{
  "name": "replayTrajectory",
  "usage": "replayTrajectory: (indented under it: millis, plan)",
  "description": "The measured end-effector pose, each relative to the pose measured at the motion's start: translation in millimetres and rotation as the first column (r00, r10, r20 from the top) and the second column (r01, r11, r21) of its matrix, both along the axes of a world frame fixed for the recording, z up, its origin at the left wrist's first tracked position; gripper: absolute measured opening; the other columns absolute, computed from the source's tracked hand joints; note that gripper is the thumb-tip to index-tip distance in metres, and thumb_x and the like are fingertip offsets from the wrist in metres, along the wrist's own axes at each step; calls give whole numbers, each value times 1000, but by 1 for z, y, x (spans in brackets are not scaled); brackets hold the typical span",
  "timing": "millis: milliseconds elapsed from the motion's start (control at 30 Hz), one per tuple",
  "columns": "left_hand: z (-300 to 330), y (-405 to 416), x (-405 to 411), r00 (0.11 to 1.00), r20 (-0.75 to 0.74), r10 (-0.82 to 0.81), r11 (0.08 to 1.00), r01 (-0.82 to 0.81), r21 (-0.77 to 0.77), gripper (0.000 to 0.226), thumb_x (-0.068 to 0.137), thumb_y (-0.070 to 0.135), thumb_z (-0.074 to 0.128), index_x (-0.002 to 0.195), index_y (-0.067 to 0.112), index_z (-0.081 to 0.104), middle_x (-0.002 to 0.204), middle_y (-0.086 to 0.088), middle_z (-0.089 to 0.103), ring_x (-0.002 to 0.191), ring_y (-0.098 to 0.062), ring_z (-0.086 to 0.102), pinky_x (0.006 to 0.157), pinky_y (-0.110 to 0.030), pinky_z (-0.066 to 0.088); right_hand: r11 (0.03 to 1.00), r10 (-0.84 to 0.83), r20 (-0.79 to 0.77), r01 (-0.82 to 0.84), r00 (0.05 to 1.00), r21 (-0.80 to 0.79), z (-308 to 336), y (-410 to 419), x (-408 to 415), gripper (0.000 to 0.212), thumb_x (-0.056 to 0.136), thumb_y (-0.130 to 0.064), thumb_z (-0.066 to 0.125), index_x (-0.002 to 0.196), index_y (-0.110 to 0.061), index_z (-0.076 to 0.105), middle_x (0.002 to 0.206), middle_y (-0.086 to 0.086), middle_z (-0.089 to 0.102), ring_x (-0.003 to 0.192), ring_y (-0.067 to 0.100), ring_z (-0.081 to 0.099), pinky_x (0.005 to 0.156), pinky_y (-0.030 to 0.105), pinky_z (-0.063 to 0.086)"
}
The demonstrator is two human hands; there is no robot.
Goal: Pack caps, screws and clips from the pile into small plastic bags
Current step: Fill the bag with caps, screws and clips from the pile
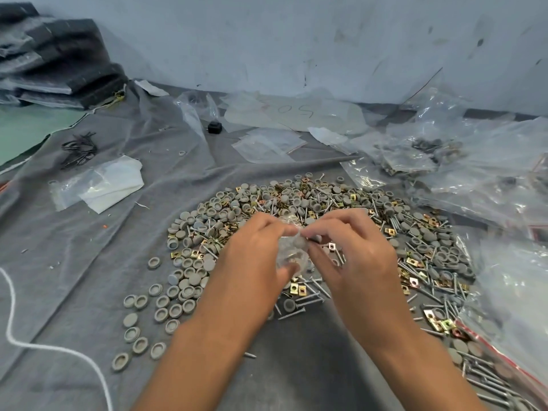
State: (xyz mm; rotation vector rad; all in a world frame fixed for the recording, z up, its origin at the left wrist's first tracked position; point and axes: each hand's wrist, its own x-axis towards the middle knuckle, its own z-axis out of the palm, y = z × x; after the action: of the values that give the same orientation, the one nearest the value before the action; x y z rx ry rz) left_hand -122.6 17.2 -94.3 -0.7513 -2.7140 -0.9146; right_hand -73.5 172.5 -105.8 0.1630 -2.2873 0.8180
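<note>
A wide pile [326,209] of grey round caps, silver screws and brass clips lies on the grey cloth. Both hands meet above its near side around a small clear plastic bag [292,252] that holds a few parts. My left hand [258,253] pinches the bag's top edge with its fingers, and the thumb lies under the bag. My right hand [350,250] pinches the same top edge from the right. Loose caps [166,304] spread toward the lower left of the pile.
Filled and empty clear bags [462,161] are heaped at the right against the wall. Flat empty bags [267,143] lie behind the pile, and a folded white sheet [112,185] at the left. A white cord [17,339] curls at the lower left.
</note>
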Motion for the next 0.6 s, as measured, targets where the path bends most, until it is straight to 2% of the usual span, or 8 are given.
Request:
replayTrajectory:
  millis: [133,333,400,500,600]
  plan:
    - [1,5,6,1000,6,-28,1000,28,-12,46,79,32,83,122,34,65,111,22,50,88,1,47,86,-19,45,997,-20,-12,21,1000,79,-1,-3,1,20,86,-9,77,105,-15,74,106,-4,56,85,3,54,80,7,43]
    - [3,2,2,1000,25,-17,1000,17,19,43,81,31,82,121,30,67,112,21,53,89,2,48,84,-17,43,999,53,-14,-53,998,-12,4,-4,3,33,84,-9,80,112,-24,72,109,-7,60,98,1,60,87,10,45]
    - [3,1,2,1000,24,-13,999,12,33,38,82,30,81,118,32,68,111,22,53,90,3,49,82,-14,41,996,84,-23,-84,996,-11,4,-5,3,35,83,-8,80,113,-22,71,110,-8,61,99,0,60,89,11,46]
    - [3,1,3,1000,10,-22,999,22,44,33,83,25,78,114,30,69,110,21,54,89,4,49,79,-11,39,995,96,-19,-96,995,-17,4,-6,3,33,83,-8,81,112,-20,72,110,-8,62,98,0,60,88,11,46]
    - [3,1,3,1000,13,-13,999,13,40,39,82,29,80,118,30,67,111,21,54,92,3,48,83,-12,38,995,92,-24,-93,995,-45,5,-6,2,24,89,-12,75,111,-20,73,108,-9,63,99,3,61,87,15,47]
